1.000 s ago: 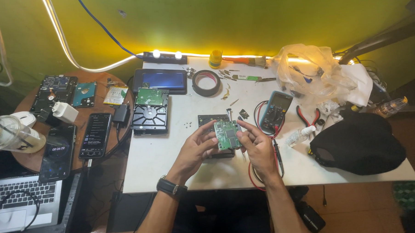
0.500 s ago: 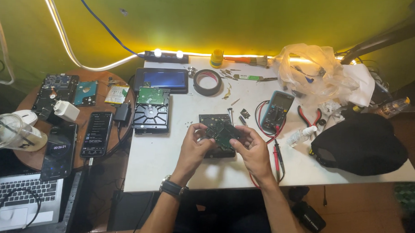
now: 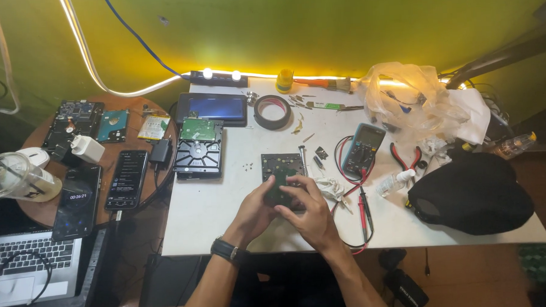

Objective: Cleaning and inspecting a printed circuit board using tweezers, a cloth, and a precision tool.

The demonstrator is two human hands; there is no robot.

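Two hands work at the near middle of the white table [image 3: 214, 210]. The left hand [image 3: 255, 210], with a dark watch [image 3: 226, 249] on its wrist, and the right hand [image 3: 308, 211] meet over one dark hard drive [image 3: 281, 168] that lies flat on the table. Both hands curl their fingers narrowly around its near end; whether they grip it or only press on it cannot be told, as the hands hide that part. The drive shows a dark, square board face dotted with small pale points, its far half uncovered.

A second hard drive [image 3: 199, 155], black with a green circuit board at its far end, lies at ten o'clock from the hands. One roll of dark tape [image 3: 272, 112] sits at twelve o'clock, one tablet [image 3: 212, 107] at eleven o'clock. One meter [image 3: 363, 149] with red and black leads lies at two o'clock, one pair of red-handled pliers [image 3: 406, 160] beyond it, and one black cap [image 3: 471, 195] at three o'clock.

On the round brown table at nine to ten o'clock lie two phones [image 3: 127, 178], side by side. One laptop [image 3: 29, 268] sits at eight o'clock.
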